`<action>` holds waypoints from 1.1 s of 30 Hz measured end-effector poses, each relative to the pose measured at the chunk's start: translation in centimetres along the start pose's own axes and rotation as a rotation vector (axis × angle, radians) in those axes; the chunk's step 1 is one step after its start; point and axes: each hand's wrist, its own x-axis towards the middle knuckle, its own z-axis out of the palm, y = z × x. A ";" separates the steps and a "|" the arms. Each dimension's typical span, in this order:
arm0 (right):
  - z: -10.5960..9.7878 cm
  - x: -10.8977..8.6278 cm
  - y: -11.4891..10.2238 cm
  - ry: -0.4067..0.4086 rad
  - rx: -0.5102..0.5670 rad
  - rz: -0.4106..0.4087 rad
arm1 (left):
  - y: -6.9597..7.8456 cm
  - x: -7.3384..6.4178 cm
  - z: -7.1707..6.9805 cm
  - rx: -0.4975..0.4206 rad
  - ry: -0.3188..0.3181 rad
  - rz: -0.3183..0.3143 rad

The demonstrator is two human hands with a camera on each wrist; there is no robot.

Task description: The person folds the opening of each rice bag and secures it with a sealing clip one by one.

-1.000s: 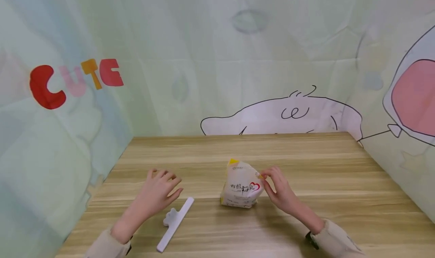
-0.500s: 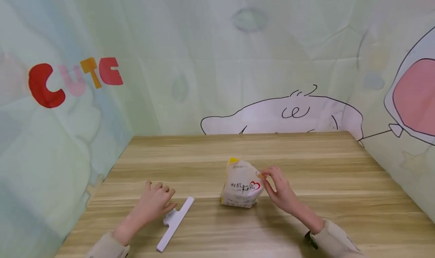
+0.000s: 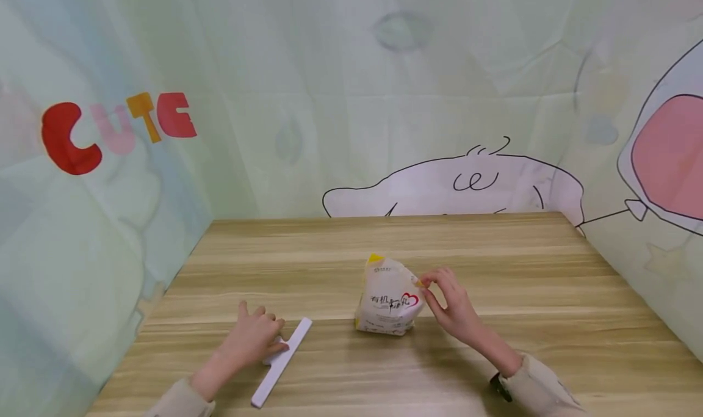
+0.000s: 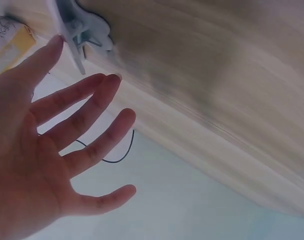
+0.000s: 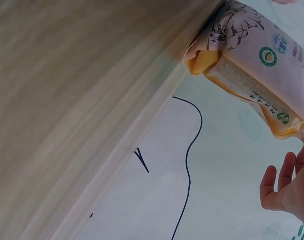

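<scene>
A white bag clip (image 3: 278, 369) with a scalloped, paw-like handle lies slantwise on the wooden table. Over its handle is my left hand (image 3: 251, 339), fingers spread and loosely bent. In the left wrist view the thumb tip meets the clip (image 4: 89, 31), while the other fingers reach past it with nothing between them. To the right, a white and yellow food packet (image 3: 387, 298) with dark lettering and a red heart stands upright. My right hand (image 3: 454, 307) pinches its upper right corner between thumb and fingers. The right wrist view shows the packet's (image 5: 269, 55) yellow-edged side.
The wood-grain table (image 3: 329, 246) reaches back to a pale printed curtain (image 3: 274, 130). Bare tabletop shows between the clip and the packet. A dark band (image 3: 500, 386) sits at my right sleeve's cuff.
My left hand has come down and nearer me, from beside the clip onto its handle. My right hand keeps its pinch on the packet, which stays in place.
</scene>
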 end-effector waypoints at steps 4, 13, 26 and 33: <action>0.0 0.0 0.0 0.005 0.004 -0.001 | 0.3 0.0 0.1 -0.033 0.006 0.011; 0.0 0.0 0.1 0.010 -0.001 -0.001 | 1.2 0.1 0.8 -0.044 0.020 -0.009; 0.1 -0.2 0.3 0.009 0.011 0.000 | 2.7 0.2 0.5 0.021 0.130 -0.009; 0.2 -0.2 0.3 0.008 0.016 0.011 | 2.9 0.6 -0.6 -0.029 0.171 0.005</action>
